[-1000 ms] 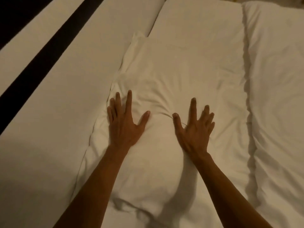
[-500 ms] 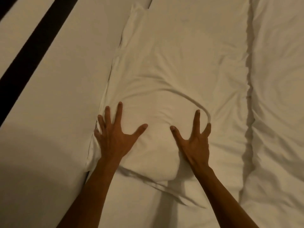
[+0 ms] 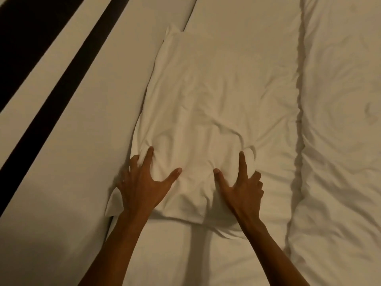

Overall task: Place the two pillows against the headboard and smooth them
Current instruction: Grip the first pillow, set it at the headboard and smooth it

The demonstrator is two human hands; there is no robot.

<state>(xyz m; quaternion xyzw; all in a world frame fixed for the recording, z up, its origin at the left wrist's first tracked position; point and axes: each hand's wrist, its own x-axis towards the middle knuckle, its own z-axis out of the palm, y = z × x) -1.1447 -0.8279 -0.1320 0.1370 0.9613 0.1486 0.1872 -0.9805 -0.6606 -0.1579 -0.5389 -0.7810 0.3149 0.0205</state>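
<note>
A white pillow lies lengthwise on the bed, its left long edge against the padded cream headboard. My left hand presses on the pillow's near left corner, thumb and index finger spread and the other fingers over the edge. My right hand presses on the near right side, with thumb and index finger out and the remaining fingers curled into the fabric. Creases bunch just ahead of both hands. Beyond the pillow lies another smooth white surface; I cannot tell whether it is the second pillow.
A rumpled white duvet runs along the right side. Dark stripes cross the headboard panel on the left. White sheet shows between my forearms at the near end.
Both hands have slid back along the pillow toward its near end. The fingers, earlier flat and spread, now curl partly at the pillow's edges.
</note>
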